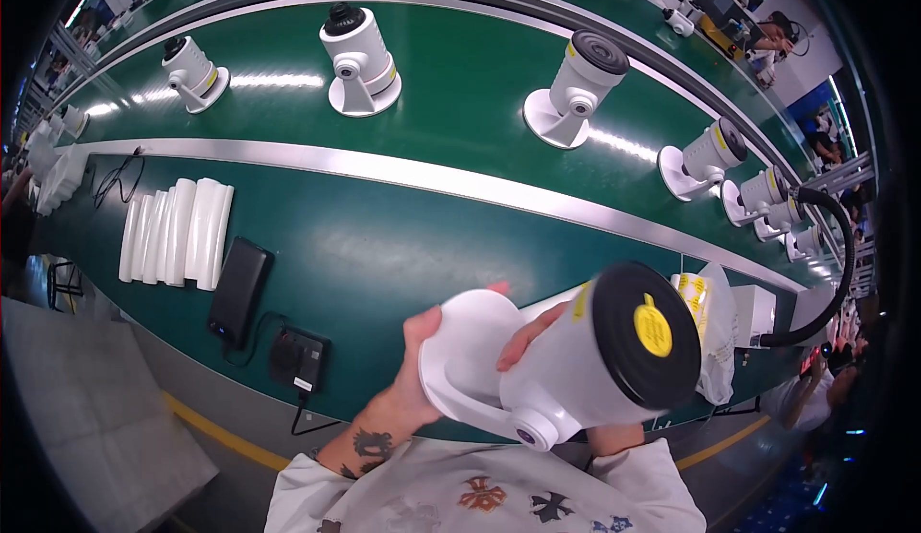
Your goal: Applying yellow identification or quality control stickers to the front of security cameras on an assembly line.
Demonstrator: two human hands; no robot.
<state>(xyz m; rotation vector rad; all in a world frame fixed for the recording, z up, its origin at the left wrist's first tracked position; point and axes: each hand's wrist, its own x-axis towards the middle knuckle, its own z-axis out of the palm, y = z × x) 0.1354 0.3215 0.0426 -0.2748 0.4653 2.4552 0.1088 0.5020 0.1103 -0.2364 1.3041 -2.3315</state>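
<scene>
A white cylindrical device (566,370) with a round base and a black end cap is held tilted above the bench, close to my body. The cap bears a round yellow sticker (653,330), and a small lens-like knob (531,429) sits at the pivot. My left hand (415,372) grips the rim of the round base, thumb and fingers curled about it. Behind the cylinder, my right hand (528,339) is wrapped round it near the base; only some fingers show, the rest hidden by the device.
Several similar white devices (358,61) stand along a green conveyor belt (460,92) beyond a metal rail. White sleeves (177,231), a black power bank (240,291) and a small black box (299,360) lie left. Plastic wrapping (718,331) and a black hose (846,274) are right.
</scene>
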